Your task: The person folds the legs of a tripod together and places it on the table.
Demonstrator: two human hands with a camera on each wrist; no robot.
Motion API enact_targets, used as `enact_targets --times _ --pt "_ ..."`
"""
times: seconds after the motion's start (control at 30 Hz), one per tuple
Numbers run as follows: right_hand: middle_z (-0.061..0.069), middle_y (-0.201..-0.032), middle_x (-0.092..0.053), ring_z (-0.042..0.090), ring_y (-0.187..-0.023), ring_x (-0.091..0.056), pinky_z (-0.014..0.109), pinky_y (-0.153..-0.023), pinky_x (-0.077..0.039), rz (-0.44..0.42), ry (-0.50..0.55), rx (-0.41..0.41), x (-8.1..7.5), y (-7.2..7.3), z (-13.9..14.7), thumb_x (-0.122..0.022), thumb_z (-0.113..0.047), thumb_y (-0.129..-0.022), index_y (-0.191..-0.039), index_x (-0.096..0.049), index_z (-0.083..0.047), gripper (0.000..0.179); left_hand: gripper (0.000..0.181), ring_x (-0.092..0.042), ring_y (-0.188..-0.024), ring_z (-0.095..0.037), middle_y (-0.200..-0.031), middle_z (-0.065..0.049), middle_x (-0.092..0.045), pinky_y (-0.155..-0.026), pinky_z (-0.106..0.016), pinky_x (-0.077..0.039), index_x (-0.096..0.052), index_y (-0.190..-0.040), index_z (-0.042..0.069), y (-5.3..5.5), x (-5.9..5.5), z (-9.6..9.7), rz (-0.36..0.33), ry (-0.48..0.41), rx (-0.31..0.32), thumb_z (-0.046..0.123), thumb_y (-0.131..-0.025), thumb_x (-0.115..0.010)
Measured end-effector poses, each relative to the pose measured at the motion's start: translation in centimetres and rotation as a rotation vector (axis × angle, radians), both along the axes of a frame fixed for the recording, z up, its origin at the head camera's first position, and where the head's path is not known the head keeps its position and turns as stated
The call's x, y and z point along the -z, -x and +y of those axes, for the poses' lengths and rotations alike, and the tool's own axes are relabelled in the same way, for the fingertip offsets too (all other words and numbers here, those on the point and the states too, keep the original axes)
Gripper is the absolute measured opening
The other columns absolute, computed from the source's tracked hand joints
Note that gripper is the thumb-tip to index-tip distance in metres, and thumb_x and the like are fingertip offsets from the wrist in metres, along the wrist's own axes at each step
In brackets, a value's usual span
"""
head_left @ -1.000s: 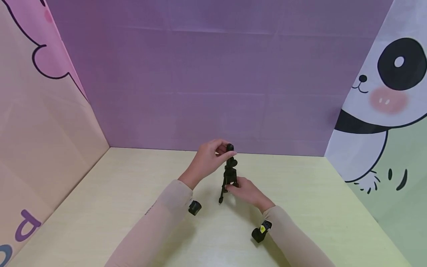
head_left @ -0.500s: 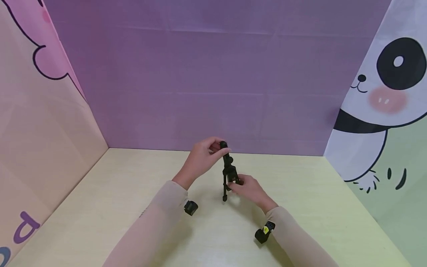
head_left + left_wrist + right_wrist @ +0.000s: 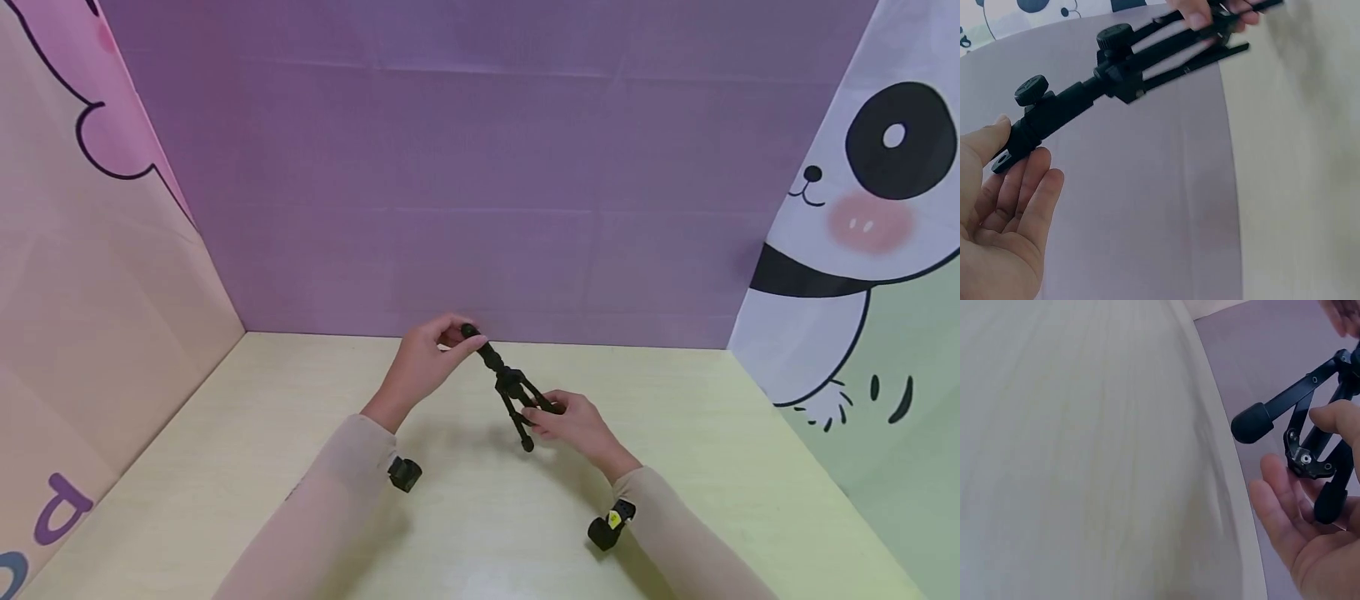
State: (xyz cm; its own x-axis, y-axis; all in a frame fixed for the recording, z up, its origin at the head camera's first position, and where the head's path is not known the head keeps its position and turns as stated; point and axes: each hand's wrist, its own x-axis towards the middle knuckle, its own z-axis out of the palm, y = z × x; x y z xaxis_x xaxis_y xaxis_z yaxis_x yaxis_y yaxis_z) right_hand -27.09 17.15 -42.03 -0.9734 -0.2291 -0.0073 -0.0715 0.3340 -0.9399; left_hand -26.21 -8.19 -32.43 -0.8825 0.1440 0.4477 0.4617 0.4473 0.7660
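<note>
A small black tripod hangs tilted between both hands above the table, its head toward the upper left and its legs toward the lower right. My left hand pinches the head end between thumb and fingers; in the left wrist view a round knob sits just beyond the thumb. Down among the legs, my right hand grips the lower part. The right wrist view shows the legs partly spread, with a rubber foot and the metal brace near the fingers.
A pale wooden table lies under the hands. Behind it rises a purple backdrop, with a beige printed panel on the left and a panda-printed panel on the right. Each wrist wears a small black camera.
The tripod has gone from nearly upright to a clear slant, its head swinging left and its feet right. My left hand moved left with the head; my right hand shifted slightly right with the legs.
</note>
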Motion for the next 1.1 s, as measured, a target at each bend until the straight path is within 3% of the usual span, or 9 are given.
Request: enact_targets --times 0.27,0.5,0.63,0.8,1.1 --pt "0.019 -0.096 -0.072 0.024 -0.081 -0.072 0.033 -0.078 -0.058 -0.010 0.037 0.021 -0.4 -0.4 1.4 -0.081 -0.027 -0.086 -0.119 -0.063 0.003 0.048 0.027 -0.063 -0.087 -0.014 -0.090 0.002 -0.068 -0.072 -0.037 -0.050 -0.073 -0.114 0.020 0.1 1.0 -1.5 -0.095 0.024 -0.019 0.036 -0.092 -0.074" --pt "0.011 -0.090 -0.074 0.024 -0.082 -0.073 0.031 -0.079 -0.057 0.022 -0.011 0.066 -0.4 -0.6 2.5 -0.084 -0.030 -0.083 -0.123 -0.065 -0.001 0.053 0.029 -0.060 -0.080 -0.020 -0.085 -0.001 -0.068 -0.070 -0.035 -0.047 -0.074 -0.113 0.016 0.4 1.7 -2.4 -0.156 0.117 -0.011 0.036 -0.093 -0.074" --pt "0.006 -0.086 -0.073 0.022 -0.080 -0.071 0.030 -0.076 -0.054 0.058 -0.028 0.081 -0.3 -0.7 3.1 -0.085 -0.031 -0.082 -0.118 -0.068 -0.003 0.049 0.028 -0.059 -0.077 -0.019 -0.081 -0.001 -0.064 -0.067 -0.033 -0.045 -0.074 -0.111 0.015 0.5 2.2 -2.8 -0.165 0.190 0.010 0.035 -0.093 -0.074" --pt "0.003 -0.084 -0.072 0.018 -0.078 -0.069 0.029 -0.074 -0.052 0.096 -0.074 0.098 -0.5 -1.0 3.7 -0.085 -0.033 -0.082 -0.116 -0.069 -0.005 0.047 0.028 -0.061 -0.078 -0.018 -0.082 0.001 -0.064 -0.067 -0.033 -0.047 -0.073 -0.114 0.014 0.3 2.4 -3.1 -0.227 0.258 0.045 0.034 -0.093 -0.074" --pt "0.002 -0.084 -0.071 0.017 -0.079 -0.068 0.032 -0.074 -0.052 0.116 -0.138 0.084 -1.2 -1.4 4.6 -0.083 -0.032 -0.084 -0.117 -0.071 -0.006 0.043 0.020 -0.062 -0.079 -0.013 -0.084 0.004 -0.067 -0.076 -0.035 -0.049 -0.074 -0.106 0.013 0.4 3.5 -3.6 -0.286 0.312 0.120 0.023 -0.090 -0.078"
